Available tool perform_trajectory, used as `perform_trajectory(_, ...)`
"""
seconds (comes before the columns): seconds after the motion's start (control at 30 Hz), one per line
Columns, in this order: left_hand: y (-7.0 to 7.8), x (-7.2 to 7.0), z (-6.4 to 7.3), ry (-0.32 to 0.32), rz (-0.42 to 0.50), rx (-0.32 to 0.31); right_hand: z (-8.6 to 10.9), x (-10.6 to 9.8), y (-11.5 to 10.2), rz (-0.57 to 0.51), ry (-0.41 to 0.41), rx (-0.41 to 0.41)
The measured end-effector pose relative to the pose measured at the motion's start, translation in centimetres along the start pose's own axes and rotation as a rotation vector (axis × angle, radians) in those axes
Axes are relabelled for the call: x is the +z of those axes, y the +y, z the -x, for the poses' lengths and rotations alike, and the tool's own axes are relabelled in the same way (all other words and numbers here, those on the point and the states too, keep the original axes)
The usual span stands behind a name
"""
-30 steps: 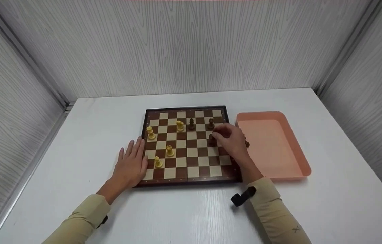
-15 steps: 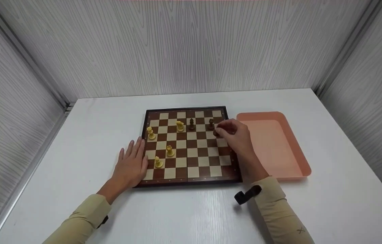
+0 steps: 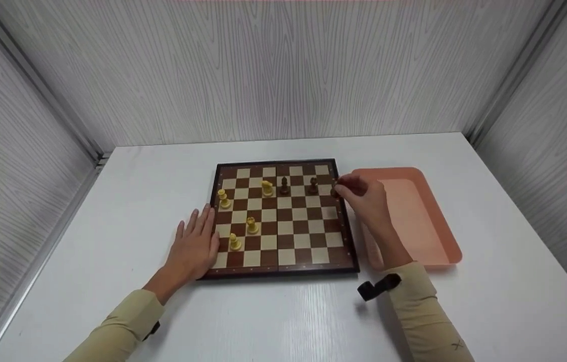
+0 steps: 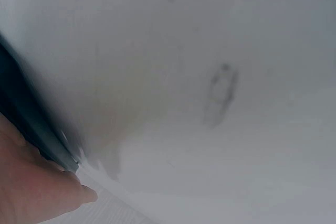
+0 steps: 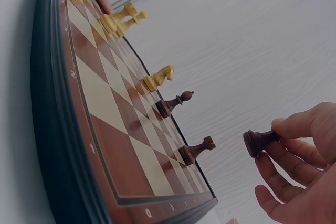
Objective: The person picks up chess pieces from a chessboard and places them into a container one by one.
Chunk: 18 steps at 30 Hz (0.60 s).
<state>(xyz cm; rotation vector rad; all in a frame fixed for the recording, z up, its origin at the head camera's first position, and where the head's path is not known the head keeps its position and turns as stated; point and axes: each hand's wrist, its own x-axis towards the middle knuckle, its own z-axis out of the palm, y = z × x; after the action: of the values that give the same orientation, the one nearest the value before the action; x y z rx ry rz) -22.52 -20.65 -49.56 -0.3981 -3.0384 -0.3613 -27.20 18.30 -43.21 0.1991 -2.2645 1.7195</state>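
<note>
My right hand (image 3: 370, 201) pinches a dark brown chess piece (image 5: 257, 142) by its upper part, above the right edge of the chessboard (image 3: 286, 256). The fingers hide the top of this piece, so its kind does not show. On the board stand a dark rook (image 3: 313, 187), a dark bishop (image 3: 284, 187) and a yellow knight (image 3: 267, 189). More yellow pieces (image 3: 252, 226) stand on the left half. Flat along the board's left edge lies my left hand (image 3: 191, 251), fingers straight; the left wrist view catches only part of it.
A pink tray (image 3: 441, 221) stands close to the board's right side, partly beneath my right hand and forearm. Both lie on a white table (image 3: 283, 317), with a grey wood-grain wall (image 3: 283, 70) behind and at the sides.
My right hand has lifted the dark chess piece from its square and carried it right and slightly back to the board's edge. The left hand has stayed in place.
</note>
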Motion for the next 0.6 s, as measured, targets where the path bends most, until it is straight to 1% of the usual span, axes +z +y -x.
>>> perform_trajectory(0.1, 0.0, 0.0, 0.0, -0.007, -0.007, 0.000, 0.4, -0.6, -1.4, 0.001, 0.008, -0.009)
perform_trajectory(0.23, 0.0, 0.0, 0.0, -0.011, -0.008, 0.000, 1.1, -1.3, -3.5, -0.023, -0.002, -0.018)
perform_trajectory(0.43, 0.0, 0.0, 0.1, -0.001, 0.002, 0.001, 1.1, -1.9, -3.5, -0.029, -0.007, -0.015)
perform_trajectory(0.6, 0.0, 0.0, 0.1, 0.000, 0.004, 0.000, 1.1, -2.3, -3.5, -0.016, 0.018, -0.008)
